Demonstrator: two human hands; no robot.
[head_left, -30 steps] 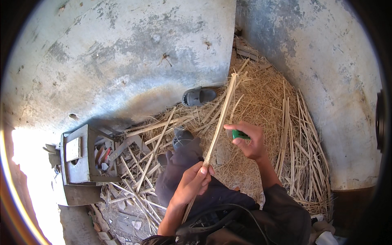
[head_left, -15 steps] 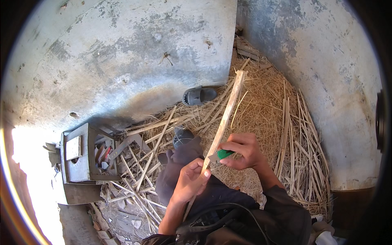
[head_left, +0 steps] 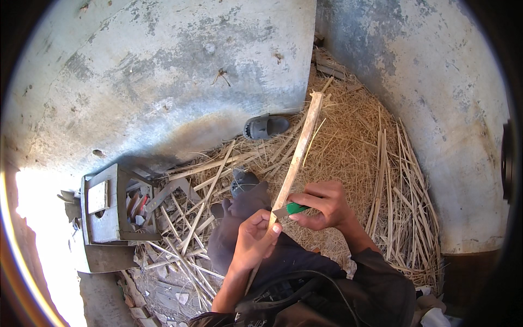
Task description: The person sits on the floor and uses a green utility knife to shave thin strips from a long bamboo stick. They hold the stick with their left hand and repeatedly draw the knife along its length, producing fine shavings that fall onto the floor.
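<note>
A long, pale strip of split wood or bamboo [head_left: 301,147] slants up and away from my lap. My left hand [head_left: 255,238] is closed round its lower part, thumb along the near side. In my right hand [head_left: 325,205] is a knife with a green handle [head_left: 297,207]. Its short, wide blade [head_left: 280,212] lies against the strip just above my left fingers. A thin sliver [head_left: 314,143] stands off the strip's right side farther up. Below my left hand, the strip's tail runs down over my dark clothing.
Straw-like shavings [head_left: 348,141] cover the ground ahead. Long split strips [head_left: 406,201] lie piled along the right wall, others [head_left: 188,218] crisscross at left. A grey slipper [head_left: 266,127] sits by the far wall. A wooden box [head_left: 111,204] with odds and ends stands at left.
The strip's far end has swung slightly to the left. The knife and my right hand have shifted a little left and down, and the sliver now lies closer to the strip.
</note>
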